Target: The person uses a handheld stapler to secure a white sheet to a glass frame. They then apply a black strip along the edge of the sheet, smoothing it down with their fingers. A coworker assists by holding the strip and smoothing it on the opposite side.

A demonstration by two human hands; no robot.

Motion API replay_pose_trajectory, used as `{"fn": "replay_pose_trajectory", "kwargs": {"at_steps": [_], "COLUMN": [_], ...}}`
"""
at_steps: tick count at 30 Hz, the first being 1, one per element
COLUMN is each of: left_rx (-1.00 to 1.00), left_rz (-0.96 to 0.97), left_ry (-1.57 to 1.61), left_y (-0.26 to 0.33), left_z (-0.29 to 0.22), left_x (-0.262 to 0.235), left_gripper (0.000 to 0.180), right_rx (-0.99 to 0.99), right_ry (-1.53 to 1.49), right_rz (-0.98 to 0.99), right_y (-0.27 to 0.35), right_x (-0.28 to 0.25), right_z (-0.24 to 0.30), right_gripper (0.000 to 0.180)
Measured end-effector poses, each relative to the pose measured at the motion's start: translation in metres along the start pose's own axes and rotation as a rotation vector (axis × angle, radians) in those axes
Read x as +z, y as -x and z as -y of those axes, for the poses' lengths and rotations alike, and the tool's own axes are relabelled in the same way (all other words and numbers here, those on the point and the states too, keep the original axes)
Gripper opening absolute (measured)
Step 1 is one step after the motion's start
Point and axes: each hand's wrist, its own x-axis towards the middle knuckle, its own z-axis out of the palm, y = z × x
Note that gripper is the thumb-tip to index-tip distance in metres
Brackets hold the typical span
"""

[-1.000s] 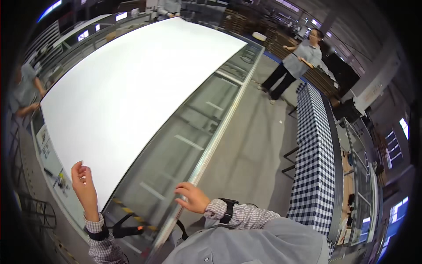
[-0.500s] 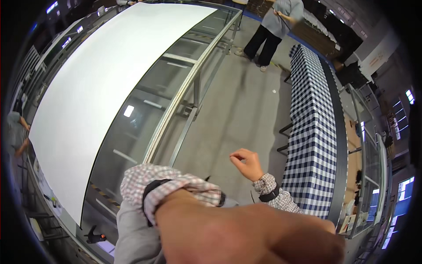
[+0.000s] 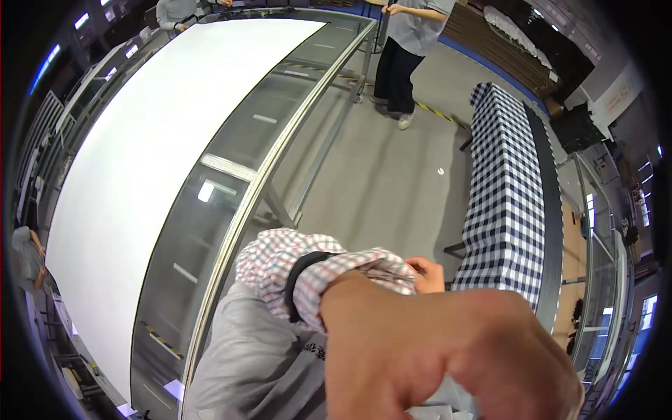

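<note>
My left hand [image 3: 448, 343] looms large just in front of the view, its fingers bent and the tips out of sight. What they hold, if anything, is hidden. A pink checked sleeve [image 3: 280, 276] with a black band wraps that forearm. Partly covered by this sleeve, my right hand [image 3: 427, 274] shows only some knuckles and finger; its grip is hidden. Both hands are over my grey clothing [image 3: 245, 350], apart from the table. To the left, a large white sheet [image 3: 154, 133] lies flat on a glass-topped table [image 3: 280, 105] with a metal frame.
On the right runs a long bench under a navy-and-white checked cloth [image 3: 500, 196]. A person in grey and black [image 3: 399, 63] stands at the table's far end. Other people are at the far-left corner [image 3: 175, 12] and left edge [image 3: 28, 255]. Grey floor [image 3: 378, 168] lies between table and bench.
My right hand has gone from plain sight to partly behind my left sleeve. My left forearm sits further right. The view has shifted, and the person at the far end appears further left.
</note>
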Motion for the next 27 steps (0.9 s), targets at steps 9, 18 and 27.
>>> {"fn": "replay_pose_trajectory", "kwargs": {"at_steps": [9,18,27], "left_rx": [-0.122,-0.707,-1.137], "left_rz": [-0.134,-1.306,-1.172], "left_ry": [-0.251,-1.773,-2.916], "left_y": [-0.028,0.101,0.208], "left_z": [0.060,0.019,-0.123], "left_x": [-0.242,-0.442,-0.630], "left_gripper": [0.007,0.007,0.056], "right_rx": [0.184,0.102,0.055], "right_ry": [-0.160,-0.167,0.008], "right_rz": [0.031,0.371,0.562], "right_y": [-0.183,-0.435,-0.623], "right_x": [-0.137,-0.216,-0.197], "right_z": [-0.095,-0.093,-0.086], "right_gripper": [0.011,0.011,0.013]}}
